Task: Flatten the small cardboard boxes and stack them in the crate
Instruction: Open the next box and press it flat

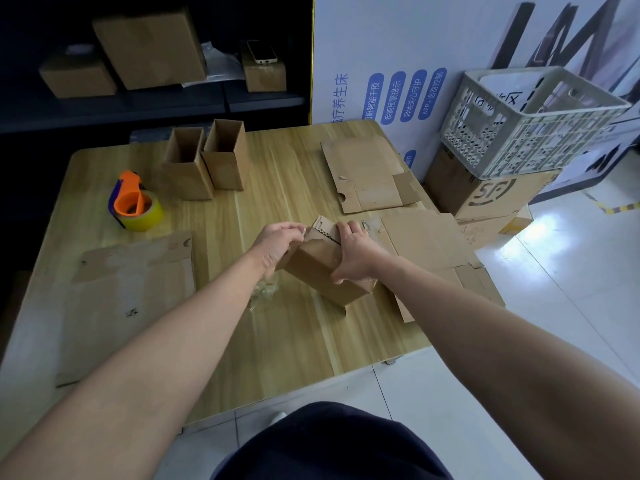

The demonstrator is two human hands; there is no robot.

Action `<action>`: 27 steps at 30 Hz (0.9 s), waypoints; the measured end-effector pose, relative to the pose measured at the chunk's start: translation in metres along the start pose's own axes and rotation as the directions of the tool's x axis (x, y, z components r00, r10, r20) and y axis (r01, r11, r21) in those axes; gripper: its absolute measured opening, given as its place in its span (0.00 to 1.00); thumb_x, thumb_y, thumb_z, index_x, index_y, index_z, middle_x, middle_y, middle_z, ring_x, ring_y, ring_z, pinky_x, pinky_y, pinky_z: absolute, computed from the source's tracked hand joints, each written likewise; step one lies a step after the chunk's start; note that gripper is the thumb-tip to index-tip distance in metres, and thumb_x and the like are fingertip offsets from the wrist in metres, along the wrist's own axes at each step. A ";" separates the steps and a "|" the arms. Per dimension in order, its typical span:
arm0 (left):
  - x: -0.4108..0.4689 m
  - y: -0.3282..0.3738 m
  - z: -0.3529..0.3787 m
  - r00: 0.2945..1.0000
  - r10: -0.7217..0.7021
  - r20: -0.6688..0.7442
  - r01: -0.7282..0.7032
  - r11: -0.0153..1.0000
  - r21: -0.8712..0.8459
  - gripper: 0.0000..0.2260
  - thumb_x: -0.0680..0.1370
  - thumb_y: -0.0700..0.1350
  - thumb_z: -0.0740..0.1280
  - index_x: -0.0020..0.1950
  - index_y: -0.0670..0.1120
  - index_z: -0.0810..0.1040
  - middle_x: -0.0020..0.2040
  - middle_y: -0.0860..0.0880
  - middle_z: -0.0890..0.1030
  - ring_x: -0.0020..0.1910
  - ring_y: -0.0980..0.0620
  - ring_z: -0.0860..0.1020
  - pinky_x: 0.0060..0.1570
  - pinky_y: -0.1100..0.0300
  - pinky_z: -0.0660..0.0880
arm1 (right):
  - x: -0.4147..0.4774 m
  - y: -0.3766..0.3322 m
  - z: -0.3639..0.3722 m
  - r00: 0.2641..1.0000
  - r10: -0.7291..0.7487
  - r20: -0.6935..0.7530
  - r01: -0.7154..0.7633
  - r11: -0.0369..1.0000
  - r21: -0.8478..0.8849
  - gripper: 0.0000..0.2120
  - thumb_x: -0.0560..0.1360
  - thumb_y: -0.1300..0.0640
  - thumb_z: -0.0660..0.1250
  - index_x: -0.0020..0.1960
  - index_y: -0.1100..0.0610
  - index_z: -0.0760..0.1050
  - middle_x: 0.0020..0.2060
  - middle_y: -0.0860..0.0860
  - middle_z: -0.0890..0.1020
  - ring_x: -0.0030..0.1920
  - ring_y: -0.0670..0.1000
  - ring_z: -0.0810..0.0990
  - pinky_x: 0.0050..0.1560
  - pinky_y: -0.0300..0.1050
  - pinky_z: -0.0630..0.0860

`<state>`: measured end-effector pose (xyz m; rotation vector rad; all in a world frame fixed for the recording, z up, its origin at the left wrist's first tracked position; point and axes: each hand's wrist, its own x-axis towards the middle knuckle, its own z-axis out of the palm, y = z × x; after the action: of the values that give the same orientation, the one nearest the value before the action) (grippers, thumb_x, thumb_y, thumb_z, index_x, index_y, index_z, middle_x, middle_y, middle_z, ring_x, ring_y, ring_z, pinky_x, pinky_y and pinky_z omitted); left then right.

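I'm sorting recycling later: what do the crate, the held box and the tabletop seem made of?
Crate: off-white moulded plastic, matte, lattice walls. Box: brown corrugated cardboard, matte; fluting shows along its open edge. Tabletop: pale wood or wood-look laminate, streaked grain, slight sheen.

The white wall panel [381,46] carried Chinese print turned sideways: large blue characters 疗养生床, and blue pill-shaped labels [410,95] with one ending in 智能干预, then 疾病预警提示, 异地关心守护 and APP·语音控制. The brown carton [491,194] under the crate [533,123] bore a dark "SF" logo.
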<state>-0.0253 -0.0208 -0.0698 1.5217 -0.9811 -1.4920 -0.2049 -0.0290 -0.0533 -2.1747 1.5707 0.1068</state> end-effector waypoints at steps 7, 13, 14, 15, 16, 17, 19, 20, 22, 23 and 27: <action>0.007 0.001 -0.015 0.928 0.063 -0.366 -0.059 0.998 0.025 0.08 0.72 0.36 0.73 0.40 0.50 0.83 0.49 0.51 0.81 0.44 0.60 0.76 0.48 0.69 0.68 | 0.002 -0.001 -0.010 0.998 -0.050 -0.035 0.049 0.998 -0.034 0.50 0.58 0.49 0.78 0.72 0.55 0.54 0.61 0.52 0.64 0.58 0.53 0.66 0.59 0.55 0.73; 0.014 0.000 -0.030 0.728 -0.155 -0.668 0.014 0.977 -0.211 0.11 0.75 0.32 0.67 0.39 0.48 0.81 0.42 0.52 0.81 0.46 0.53 0.78 0.46 0.65 0.70 | 0.009 -0.011 -0.020 0.994 -0.040 -0.105 0.037 0.999 -0.029 0.50 0.56 0.48 0.78 0.71 0.55 0.55 0.60 0.52 0.64 0.58 0.53 0.66 0.57 0.55 0.75; 0.015 -0.002 -0.036 0.694 -0.180 -0.697 0.021 0.973 -0.231 0.12 0.75 0.32 0.65 0.40 0.48 0.81 0.42 0.51 0.81 0.44 0.52 0.78 0.43 0.65 0.71 | 0.010 -0.012 -0.020 0.994 -0.041 -0.105 0.038 0.999 -0.025 0.50 0.56 0.48 0.78 0.70 0.55 0.55 0.59 0.52 0.64 0.58 0.53 0.66 0.56 0.55 0.75; 0.015 -0.004 -0.044 0.664 -0.191 -0.723 0.019 0.971 -0.239 0.12 0.76 0.32 0.63 0.40 0.47 0.81 0.42 0.51 0.81 0.42 0.52 0.78 0.40 0.66 0.71 | 0.010 -0.012 -0.021 0.993 -0.037 -0.108 0.036 0.999 -0.017 0.50 0.56 0.49 0.78 0.70 0.55 0.55 0.59 0.52 0.64 0.58 0.53 0.66 0.55 0.53 0.75; 0.016 -0.007 -0.051 0.637 -0.193 -0.746 0.009 0.970 -0.244 0.13 0.76 0.32 0.62 0.41 0.47 0.80 0.43 0.50 0.81 0.41 0.52 0.78 0.37 0.67 0.71 | 0.011 -0.012 -0.021 0.993 -0.029 -0.113 0.028 1.000 -0.004 0.50 0.56 0.50 0.78 0.70 0.55 0.55 0.59 0.52 0.64 0.58 0.53 0.66 0.54 0.52 0.75; 0.016 -0.010 -0.058 0.610 -0.186 -0.770 -0.006 0.971 -0.239 0.13 0.76 0.32 0.61 0.41 0.46 0.80 0.43 0.49 0.81 0.41 0.52 0.78 0.36 0.68 0.71 | 0.011 -0.010 -0.022 0.993 -0.020 -0.119 0.021 1.000 0.007 0.50 0.56 0.50 0.78 0.70 0.55 0.55 0.59 0.52 0.63 0.58 0.52 0.66 0.54 0.49 0.75; 0.016 -0.016 -0.066 0.572 -0.144 -0.808 -0.024 0.981 -0.193 0.11 0.76 0.32 0.62 0.42 0.45 0.80 0.44 0.48 0.80 0.43 0.51 0.78 0.39 0.66 0.72 | 0.013 -0.010 -0.023 0.991 -0.008 -0.132 0.011 1.000 0.017 0.51 0.56 0.51 0.79 0.71 0.55 0.54 0.59 0.52 0.63 0.59 0.52 0.65 0.51 0.45 0.71; 0.016 -0.018 -0.068 0.558 -0.129 -0.820 -0.028 0.984 -0.174 0.10 0.76 0.32 0.62 0.42 0.45 0.79 0.44 0.47 0.80 0.43 0.51 0.78 0.41 0.65 0.73 | 0.014 -0.012 -0.022 0.990 -0.010 -0.139 0.012 1.000 0.013 0.51 0.56 0.51 0.78 0.70 0.56 0.55 0.58 0.52 0.63 0.59 0.52 0.64 0.50 0.44 0.70; 0.014 -0.020 -0.073 0.505 -0.135 -0.852 -0.033 0.984 -0.175 0.11 0.77 0.31 0.59 0.43 0.44 0.77 0.46 0.46 0.80 0.44 0.50 0.77 0.43 0.64 0.73 | 0.017 -0.015 -0.022 0.988 0.002 -0.154 0.000 1.000 0.011 0.49 0.55 0.51 0.78 0.69 0.57 0.56 0.57 0.52 0.63 0.58 0.53 0.65 0.49 0.45 0.70; 0.014 -0.020 -0.081 0.474 -0.162 -0.865 -0.042 0.978 -0.206 0.12 0.77 0.31 0.57 0.44 0.44 0.76 0.48 0.45 0.79 0.45 0.50 0.77 0.43 0.64 0.72 | 0.018 -0.013 -0.023 0.986 0.023 -0.163 -0.021 1.000 0.013 0.48 0.55 0.51 0.78 0.68 0.57 0.57 0.57 0.52 0.64 0.58 0.53 0.65 0.50 0.46 0.71; 0.014 -0.027 -0.116 0.442 -0.039 -0.896 -0.042 0.997 -0.065 0.12 0.75 0.32 0.55 0.46 0.44 0.76 0.55 0.43 0.77 0.51 0.47 0.76 0.45 0.69 0.70 | 0.013 -0.001 -0.033 0.979 0.109 -0.171 -0.122 0.990 -0.066 0.45 0.56 0.50 0.78 0.66 0.57 0.59 0.57 0.54 0.64 0.58 0.55 0.65 0.55 0.51 0.74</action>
<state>0.0913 -0.0219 -0.0983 1.8927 -0.2371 -0.4633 -0.2057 -0.0536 -0.0274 -2.1987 1.8145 0.0206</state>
